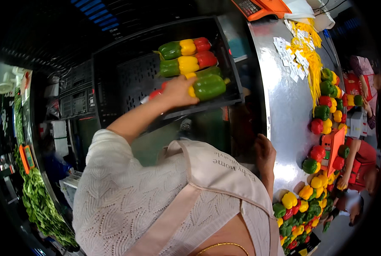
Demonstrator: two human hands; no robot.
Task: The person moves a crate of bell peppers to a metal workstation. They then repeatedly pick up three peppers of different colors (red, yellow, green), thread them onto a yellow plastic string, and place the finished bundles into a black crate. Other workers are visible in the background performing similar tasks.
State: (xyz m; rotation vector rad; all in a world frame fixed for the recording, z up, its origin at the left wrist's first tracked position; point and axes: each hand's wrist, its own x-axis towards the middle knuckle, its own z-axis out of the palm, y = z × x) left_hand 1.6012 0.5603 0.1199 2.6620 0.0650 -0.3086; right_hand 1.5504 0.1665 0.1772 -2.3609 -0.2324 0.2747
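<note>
My left hand [180,91] is closed over the middle of a three-pepper pack, a row of red, yellow and green bell peppers [209,87], inside a black plastic crate [135,72]. The green pepper shows to the right of the hand and the red one partly to its left; most of the yellow one is hidden by the fingers. Farther back in the crate, two like packs of bell peppers [188,64] lie side by side. My right hand [265,153] hangs beside the edge of the steel table [280,115], its fingers curled with nothing visible in them.
Loose bell peppers [301,209] are heaped at the table's near right. Yellow ties with white tags [303,55] and orange scales [261,8] lie farther back. Another person [363,164] works across the table. Stacked black crates [77,102] and leafy greens [41,200] are at the left.
</note>
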